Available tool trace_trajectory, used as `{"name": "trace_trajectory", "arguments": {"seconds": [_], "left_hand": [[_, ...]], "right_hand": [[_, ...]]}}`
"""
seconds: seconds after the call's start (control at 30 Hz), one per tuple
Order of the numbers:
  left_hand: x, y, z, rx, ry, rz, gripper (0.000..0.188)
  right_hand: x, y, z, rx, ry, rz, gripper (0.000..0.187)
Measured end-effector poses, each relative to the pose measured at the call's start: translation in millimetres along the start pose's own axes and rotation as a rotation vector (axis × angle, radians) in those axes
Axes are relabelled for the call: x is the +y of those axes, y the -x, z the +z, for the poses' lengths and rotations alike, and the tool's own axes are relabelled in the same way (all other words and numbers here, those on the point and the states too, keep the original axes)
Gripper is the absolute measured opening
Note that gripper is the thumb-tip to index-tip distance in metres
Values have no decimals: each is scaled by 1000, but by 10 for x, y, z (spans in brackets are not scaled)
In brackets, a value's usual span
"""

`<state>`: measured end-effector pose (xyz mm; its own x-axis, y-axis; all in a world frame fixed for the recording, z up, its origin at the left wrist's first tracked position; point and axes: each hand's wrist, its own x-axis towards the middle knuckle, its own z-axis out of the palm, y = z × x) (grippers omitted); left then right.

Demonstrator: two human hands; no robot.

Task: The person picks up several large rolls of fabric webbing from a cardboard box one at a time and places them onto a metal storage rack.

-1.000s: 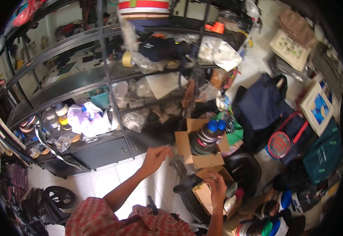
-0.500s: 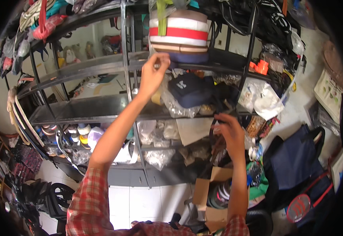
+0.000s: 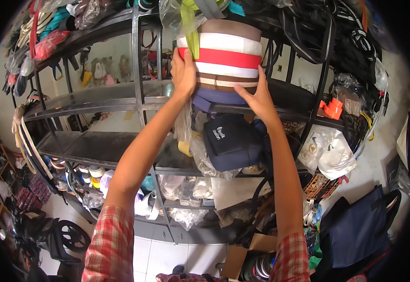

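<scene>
Rolls (image 3: pixel 228 57), white, red, brown and blue, stacked on the upper shelf (image 3: pixel 292 99); left hand (image 3: pixel 184 76) clamped on their left side; right hand (image 3: pixel 260 99) clamped on their right, thumb against a lower brown-and-cream roll; navy bag (image 3: pixel 233 149) below them, short white lettering on its front; black straps (image 3: pixel 331 42), upper right, near white print; orange pieces (image 3: pixel 331 109) right of the rolls.

Strap rolls (image 3: pixel 228 58), coiled, stacked flat: brown, white, red, cream and navy; upper centre of frame.
</scene>
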<state>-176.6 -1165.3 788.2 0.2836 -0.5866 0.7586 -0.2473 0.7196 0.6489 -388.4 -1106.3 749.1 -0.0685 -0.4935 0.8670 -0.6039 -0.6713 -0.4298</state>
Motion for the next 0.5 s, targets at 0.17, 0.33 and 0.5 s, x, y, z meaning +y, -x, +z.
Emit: {"name": "trace_trajectory", "arguments": {"seconds": [0.17, 0.33, 0.5], "left_hand": [[86, -1, 65, 138, -61, -62, 59], [-34, -100, 69, 128, -40, -73, 56], [-300, -657, -128, 52, 125, -134, 65]], "right_hand": [[-73, 53, 133, 69, 217, -4, 117], [-96, 72, 265, 117, 354, -4, 115], [-22, -41, 54, 109, 309, -57, 102]]}}
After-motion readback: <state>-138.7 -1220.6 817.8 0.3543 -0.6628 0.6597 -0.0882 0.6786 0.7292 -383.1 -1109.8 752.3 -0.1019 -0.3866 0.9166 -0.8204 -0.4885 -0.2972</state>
